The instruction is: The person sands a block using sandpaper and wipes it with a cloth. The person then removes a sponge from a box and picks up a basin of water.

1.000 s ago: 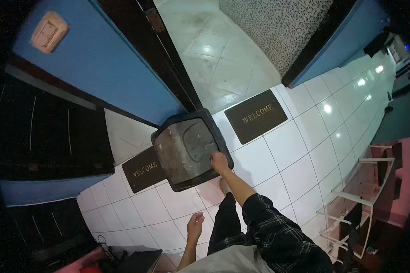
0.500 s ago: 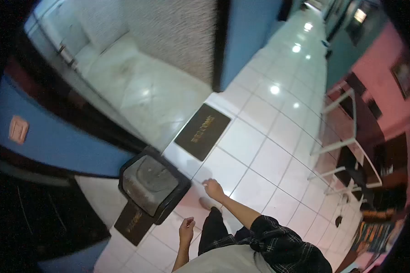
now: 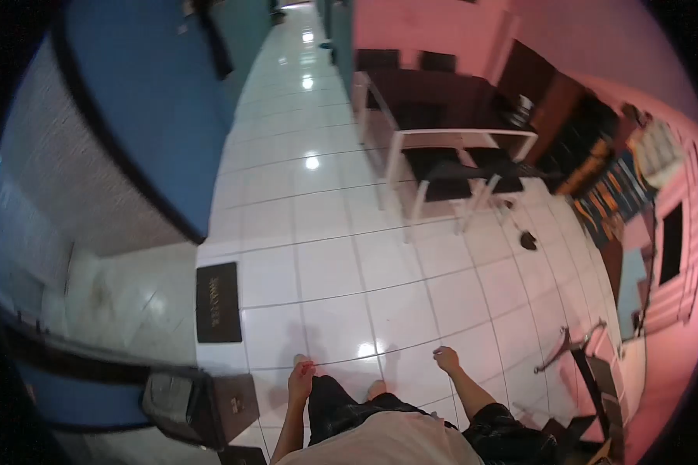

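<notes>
Low in the head view, my left hand [image 3: 301,380] hangs in front of my left thigh, its fingers curled in. I see nothing held in it. My right hand [image 3: 445,358] is out to the right above the white tiled floor [image 3: 333,271], loosely closed, and no object shows in it. Neither hand touches anything. Nearest on the left stands a black box-like thing with a grey top [image 3: 177,399], which looks like a bin. Beyond it a dark doormat [image 3: 219,302] with lettering lies at a doorway.
A dark-topped table [image 3: 434,93] with white legs and black chairs [image 3: 440,172] stands at the right. A wheeled chair base [image 3: 572,349] is at the lower right. A small black thing [image 3: 528,241] lies on the floor. Past a blue wall [image 3: 143,93], a tiled corridor runs ahead.
My view has swung right, from the doorway and bin toward the corridor and table. The bin now sits at the lower left. My hands have moved farther apart.
</notes>
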`<action>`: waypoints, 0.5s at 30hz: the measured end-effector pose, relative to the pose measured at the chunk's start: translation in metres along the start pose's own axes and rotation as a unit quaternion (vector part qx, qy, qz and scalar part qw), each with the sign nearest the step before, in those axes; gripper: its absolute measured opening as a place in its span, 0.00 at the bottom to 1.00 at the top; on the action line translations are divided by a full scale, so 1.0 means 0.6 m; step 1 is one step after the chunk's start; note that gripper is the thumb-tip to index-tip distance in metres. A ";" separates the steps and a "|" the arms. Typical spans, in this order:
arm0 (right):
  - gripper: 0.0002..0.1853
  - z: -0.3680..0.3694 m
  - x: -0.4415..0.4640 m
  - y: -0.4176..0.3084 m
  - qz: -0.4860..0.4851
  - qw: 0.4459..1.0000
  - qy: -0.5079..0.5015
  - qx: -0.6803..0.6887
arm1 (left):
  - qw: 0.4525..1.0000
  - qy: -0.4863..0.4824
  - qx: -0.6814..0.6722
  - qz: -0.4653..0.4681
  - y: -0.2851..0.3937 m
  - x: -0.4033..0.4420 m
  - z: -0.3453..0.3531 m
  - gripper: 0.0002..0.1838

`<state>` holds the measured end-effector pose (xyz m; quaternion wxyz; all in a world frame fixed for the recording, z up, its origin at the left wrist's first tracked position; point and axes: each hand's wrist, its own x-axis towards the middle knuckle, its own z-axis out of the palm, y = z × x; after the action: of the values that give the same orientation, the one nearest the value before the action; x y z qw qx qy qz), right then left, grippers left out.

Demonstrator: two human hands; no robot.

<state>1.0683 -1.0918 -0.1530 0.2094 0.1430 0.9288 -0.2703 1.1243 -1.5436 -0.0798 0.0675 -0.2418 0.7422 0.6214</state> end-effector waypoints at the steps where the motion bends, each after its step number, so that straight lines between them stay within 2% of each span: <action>1: 0.12 -0.032 -0.008 0.062 0.019 1.000 0.023 0.000 | 0.999 -0.029 0.013 0.003 0.033 0.006 0.049 0.12; 5: 0.11 -0.098 -0.002 0.228 0.070 0.991 0.112 -0.003 | 0.986 -0.114 0.103 0.064 0.112 0.048 0.233 0.13; 7: 0.12 -0.099 0.032 0.281 -0.002 0.982 0.189 0.033 | 0.976 -0.158 0.128 0.072 0.118 0.089 0.310 0.13; 9: 0.14 -0.136 0.052 0.259 0.108 0.948 0.151 0.259 | 0.964 -0.192 0.161 0.091 0.155 0.115 0.383 0.13; 12: 0.17 -0.184 0.090 0.252 0.133 0.945 0.098 0.284 | 0.950 -0.231 0.199 0.073 0.196 0.184 0.487 0.13; 15: 0.17 -0.205 0.120 0.289 0.140 0.975 0.043 0.166 | 0.942 -0.244 0.214 0.082 0.234 0.259 0.592 0.12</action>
<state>1.0331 -0.8709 -0.1690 0.1779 0.3156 0.8500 -0.3823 0.8552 -1.2316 -0.0946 0.2455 -0.0010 0.8356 0.4914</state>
